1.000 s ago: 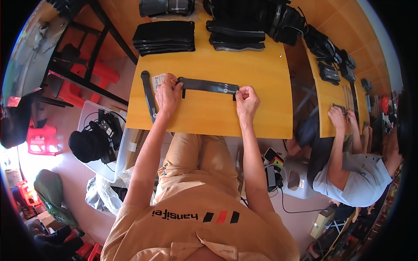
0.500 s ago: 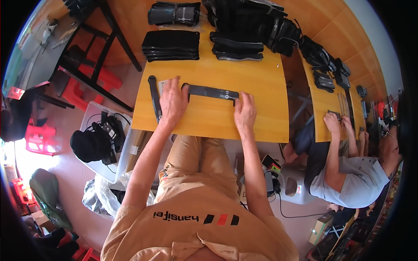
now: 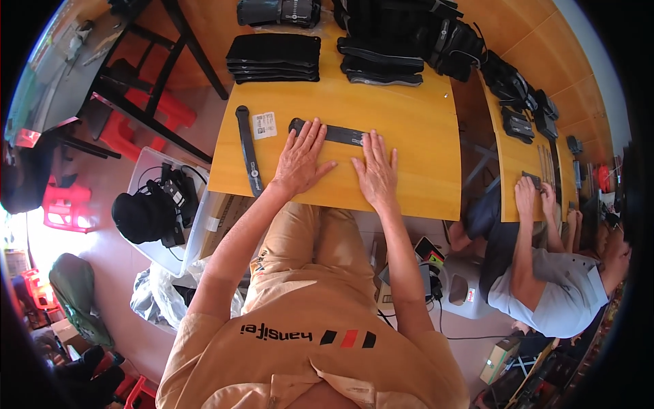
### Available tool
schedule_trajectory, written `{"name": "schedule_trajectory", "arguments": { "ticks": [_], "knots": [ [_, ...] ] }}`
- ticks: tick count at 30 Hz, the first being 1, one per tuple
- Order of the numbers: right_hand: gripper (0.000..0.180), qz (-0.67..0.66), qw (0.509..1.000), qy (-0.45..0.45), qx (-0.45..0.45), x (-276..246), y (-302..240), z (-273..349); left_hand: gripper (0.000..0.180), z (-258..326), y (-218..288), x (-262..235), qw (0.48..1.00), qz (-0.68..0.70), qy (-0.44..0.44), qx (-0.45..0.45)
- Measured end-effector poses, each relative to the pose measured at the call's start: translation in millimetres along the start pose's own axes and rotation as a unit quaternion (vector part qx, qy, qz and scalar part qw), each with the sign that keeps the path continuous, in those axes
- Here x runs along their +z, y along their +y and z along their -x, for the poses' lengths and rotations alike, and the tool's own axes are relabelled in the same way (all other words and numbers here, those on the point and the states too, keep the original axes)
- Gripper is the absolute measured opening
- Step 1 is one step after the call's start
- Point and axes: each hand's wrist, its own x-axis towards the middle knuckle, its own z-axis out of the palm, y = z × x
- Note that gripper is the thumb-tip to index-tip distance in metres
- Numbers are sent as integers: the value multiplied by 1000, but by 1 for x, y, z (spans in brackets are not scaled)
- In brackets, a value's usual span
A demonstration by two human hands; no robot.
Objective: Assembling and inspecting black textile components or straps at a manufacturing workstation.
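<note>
A dark grey strap [image 3: 342, 135] with a rounded end lies flat across the yellow table [image 3: 422, 170]. My left hand [image 3: 303, 160] is open, its outstretched fingers pressed on the strap near its left, rounded end. Over the strap's right end lie the fingers of my right hand [image 3: 377, 170], also open and flat, hiding part of the pale print there. A second dark strap [image 3: 248, 151] rests lengthwise near the table's left edge. Beside it is a white printed label [image 3: 264, 125].
Folded black fabric pieces sit in a left stack [image 3: 272, 58] and a right stack [image 3: 379, 63] at the back. A bin [image 3: 146, 170] with black items and cables stands left of the table. To the right, a co-worker [image 3: 552, 286] works at another table [image 3: 511, 160].
Both hands have gone from gripping the strap's ends to lying flat on it, and the strap is now down on the table. My left hand has moved right, uncovering the label.
</note>
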Motion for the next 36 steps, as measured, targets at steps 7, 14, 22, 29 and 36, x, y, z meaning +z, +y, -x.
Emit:
{"name": "schedule_trajectory", "arguments": {
  "ticks": [7, 14, 22, 29, 36],
  "knots": [
    [44, -121, 980, 118, 101, 2, 23, 8, 73, 0, -3, -6, 999, 44, -25, -13],
    [33, -437, 839, 263, 188, -1, 36, 18, 52, 17, -9, -62, 938, 273, 187, -99],
    [33, -404, 863, 254, 165, -8, 32, 14, 45, 76, -28, -76, 918, 66, 60, -386],
    [28, -466, 831, 260, 157, 2, 37, 21, 34, 85, -49, -65, 885, 240, 71, -393],
    [17, -654, 727, 127, 169, -43, -38, 47, 26, 114, 10, -85, 564, 760, 14, -322]
  ]
}}
